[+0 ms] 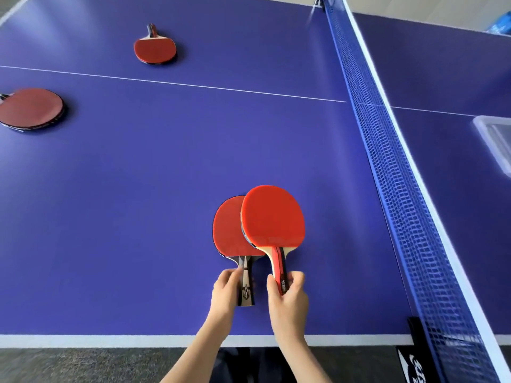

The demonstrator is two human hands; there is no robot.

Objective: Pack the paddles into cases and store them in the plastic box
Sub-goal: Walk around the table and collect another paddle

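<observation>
A person stands at a purple table-tennis table, the blue net running along its right side. Near the table's front edge, left of the net, the right hand grips the red handle of a red-faced paddle, its blade overlapping a second red paddle. The left hand pinches that second paddle's dark handle. Two more pairs of stacked paddles lie well left of the net: one far back, one at the left edge. A clear plastic box sits beyond the net.
</observation>
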